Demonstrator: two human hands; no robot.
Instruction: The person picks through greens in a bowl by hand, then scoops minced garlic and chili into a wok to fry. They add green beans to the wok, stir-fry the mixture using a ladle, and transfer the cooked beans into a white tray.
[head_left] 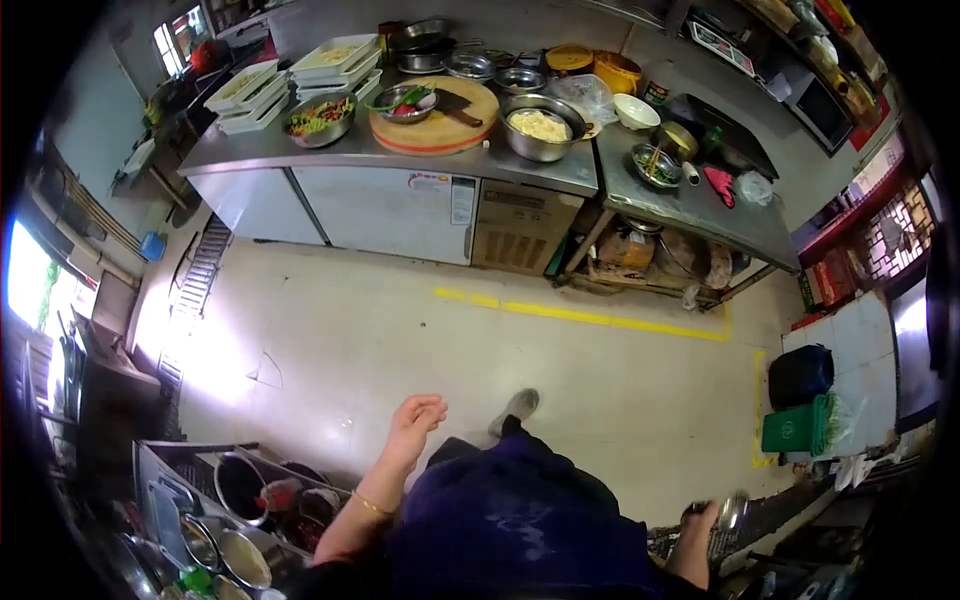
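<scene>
Silver rounded metal utensil (pixel 735 510) is at the person's right side, its handle end apparently gripped in the closed right hand (pixel 703 516); the left hand (pixel 418 412) is half open, loosely curled, seemingly holding nothing. The step in hand looks like carrying; the next move calls for steady grip, the long stainless-steel bench (pixel 240 152) lying well apart

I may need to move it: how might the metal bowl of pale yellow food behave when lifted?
The bowl should stay stiff, being metal. Its pale yellow food likely adds weight, and its shiny, curved wall may feel slippery.
</scene>
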